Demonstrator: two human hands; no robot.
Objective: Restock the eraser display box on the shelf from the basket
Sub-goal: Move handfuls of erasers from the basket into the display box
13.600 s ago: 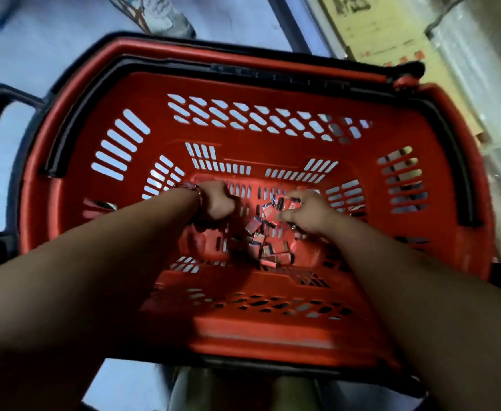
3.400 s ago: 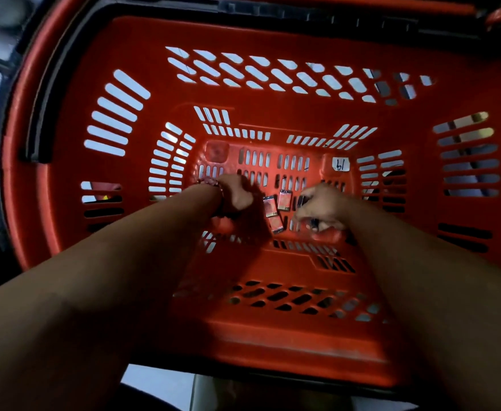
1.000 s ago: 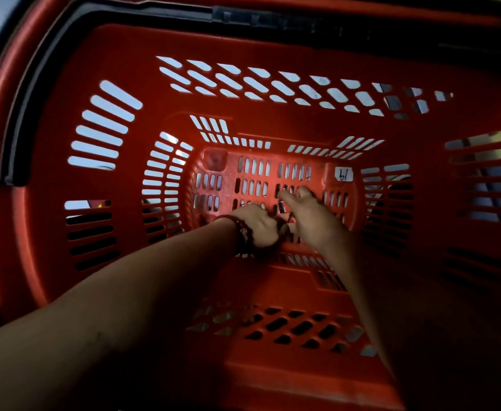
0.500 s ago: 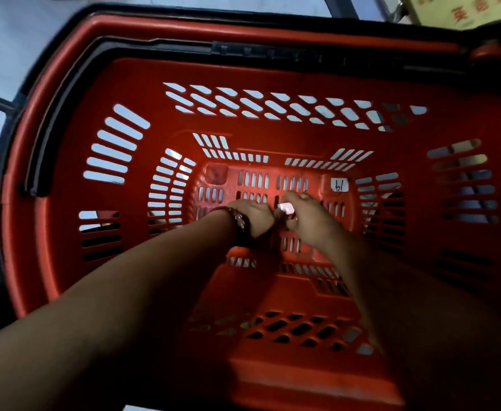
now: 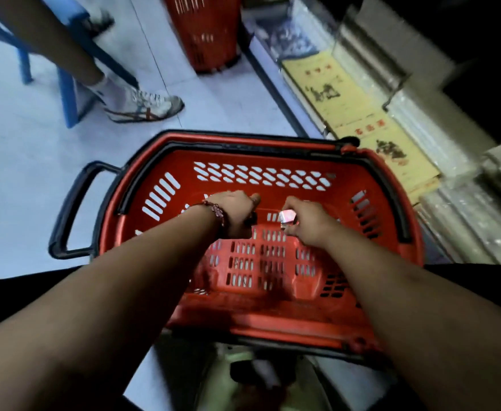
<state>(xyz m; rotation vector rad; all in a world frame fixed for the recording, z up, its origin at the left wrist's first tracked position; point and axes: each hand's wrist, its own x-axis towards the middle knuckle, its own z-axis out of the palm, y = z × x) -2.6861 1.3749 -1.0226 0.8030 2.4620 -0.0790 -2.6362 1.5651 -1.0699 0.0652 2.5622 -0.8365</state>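
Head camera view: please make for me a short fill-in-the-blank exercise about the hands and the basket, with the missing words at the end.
The right hand pinches a small eraser over the red ____.
A beaded bracelet sits on the ____ wrist.
The pull handle at the side is coloured ____.
Missing words: basket; left; black.

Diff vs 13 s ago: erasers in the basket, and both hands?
The loose pile of erasers on the basket floor is gone; none show there now. The left hand and right hand have lifted off the floor toward the rim. The right pinches one eraser; the left is curled, contents hidden. The basket itself has not moved.
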